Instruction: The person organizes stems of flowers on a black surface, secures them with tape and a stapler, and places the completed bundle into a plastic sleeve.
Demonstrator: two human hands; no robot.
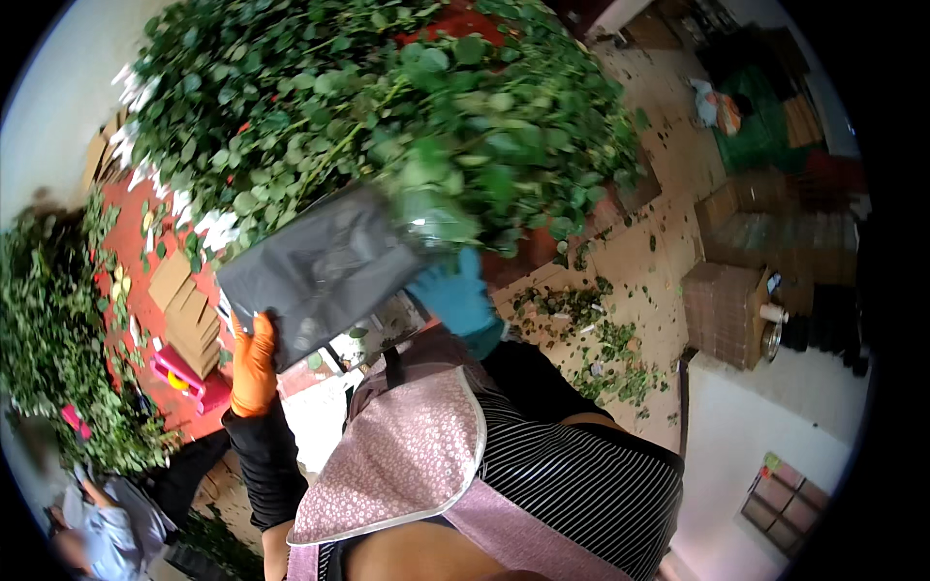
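A dark grey wrapped bundle (320, 272) lies at a slant before me, its sheet smooth and slightly shiny. My left hand (254, 367), in an orange glove, grips its lower left end. Blurred green leafy stems (443, 174) stick out past the other end, where a clear glossy patch (429, 224) shows, probably plastic film. My right hand (461, 305), in a blue glove, is against that end with thumb and fingers spread; whether it grips is blurred. Whatever the grey sheet encloses is hidden.
A large heap of leafy cut stems (290, 123) covers the red table (138, 218). Folded cardboard pieces (185, 312) and a pink tool (192, 381) lie left. Fallen leaves (617, 356) litter the floor. Cardboard boxes (723, 312) stand right. Another person (109, 534) is lower left.
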